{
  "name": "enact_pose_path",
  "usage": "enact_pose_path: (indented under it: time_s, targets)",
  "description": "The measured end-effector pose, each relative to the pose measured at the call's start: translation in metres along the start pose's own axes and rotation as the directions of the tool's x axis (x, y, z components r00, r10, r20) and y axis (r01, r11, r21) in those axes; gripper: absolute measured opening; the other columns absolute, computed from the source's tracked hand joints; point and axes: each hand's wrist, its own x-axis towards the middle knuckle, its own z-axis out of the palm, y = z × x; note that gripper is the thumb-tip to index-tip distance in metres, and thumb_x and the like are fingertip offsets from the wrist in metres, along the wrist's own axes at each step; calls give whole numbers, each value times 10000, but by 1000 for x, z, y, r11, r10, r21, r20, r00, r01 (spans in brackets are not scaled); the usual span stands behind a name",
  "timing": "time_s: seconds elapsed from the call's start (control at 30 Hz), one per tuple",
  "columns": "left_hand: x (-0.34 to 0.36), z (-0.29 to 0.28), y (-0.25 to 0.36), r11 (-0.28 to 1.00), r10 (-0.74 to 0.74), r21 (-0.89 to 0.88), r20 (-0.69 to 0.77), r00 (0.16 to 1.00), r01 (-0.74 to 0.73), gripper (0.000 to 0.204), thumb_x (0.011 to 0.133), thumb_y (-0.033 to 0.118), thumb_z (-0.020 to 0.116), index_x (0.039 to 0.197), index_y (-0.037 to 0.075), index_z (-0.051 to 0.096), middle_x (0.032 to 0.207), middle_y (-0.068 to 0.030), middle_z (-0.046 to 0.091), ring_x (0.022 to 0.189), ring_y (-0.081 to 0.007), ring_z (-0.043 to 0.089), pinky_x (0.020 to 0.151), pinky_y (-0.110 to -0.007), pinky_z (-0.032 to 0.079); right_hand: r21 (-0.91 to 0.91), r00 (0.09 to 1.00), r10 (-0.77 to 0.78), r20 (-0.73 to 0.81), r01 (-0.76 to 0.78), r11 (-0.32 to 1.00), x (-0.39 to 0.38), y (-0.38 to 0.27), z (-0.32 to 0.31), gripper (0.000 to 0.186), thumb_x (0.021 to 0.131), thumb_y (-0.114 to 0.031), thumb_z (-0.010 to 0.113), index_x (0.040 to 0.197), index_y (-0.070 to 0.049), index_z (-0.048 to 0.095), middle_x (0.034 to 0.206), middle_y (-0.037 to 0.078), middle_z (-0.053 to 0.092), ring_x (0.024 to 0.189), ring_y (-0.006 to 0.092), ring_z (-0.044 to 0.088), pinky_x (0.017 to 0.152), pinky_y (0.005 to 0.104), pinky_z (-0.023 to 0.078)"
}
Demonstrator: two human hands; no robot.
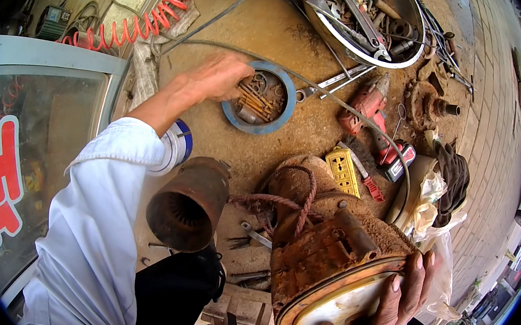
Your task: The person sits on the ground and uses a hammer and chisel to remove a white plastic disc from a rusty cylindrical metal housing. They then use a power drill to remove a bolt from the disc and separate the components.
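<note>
My left hand (219, 75) reaches over the rim of a round blue dish (287, 111), its fingers curled down among rusty bolts (257, 103) and small metal parts. Whether a part is pinched in the fingertips is hidden. With my right hand (384, 318) I grip the near end of a rusty motor housing (321, 246), which lies tilted toward me. My thumb presses on its pale round end plate (341, 303) and my fingers wrap the rim. A reddish rope (307, 200) is looped around the housing. Beside it stands a rusty hollow cylinder (184, 208), mouth toward me.
A metal basin (406, 65) heaped with wrenches stands at the back. Right of the dish lie a red power tool (367, 104), a yellow socket strip (342, 170) and a red-handled tool (373, 189). A glass-paned frame (48, 56) borders the left. A hose crosses the floor.
</note>
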Motion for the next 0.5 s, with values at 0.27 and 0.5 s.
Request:
enact_pose_path:
  time_s: [0.27, 0.5]
  targets:
    - [2, -14, 29, 994, -7, -103, 306, 952, 40, 217, 727, 132, 802, 905, 28, 734, 780, -158, 720, 759, -345, 702, 655, -443, 522, 4, 1000, 13, -18, -13, 1000, -1, 0, 2, 748, 993, -571, 496, 1480, -5, 515, 1476, 267, 532, 1387, 423, 499, 1146, 637, 401]
    - [7, -4, 30, 998, 62, -10, 309, 949, -61, 267, 721, 206, 826, 885, 18, 733, 780, -174, 706, 729, -323, 686, 641, -441, 512, 8, 997, 66, 37, -67, 998, -3, -5, -5, 809, 964, -607, 515, 1508, -10, 458, 1495, 322, 456, 1414, 501, 415, 1154, 671, 310]
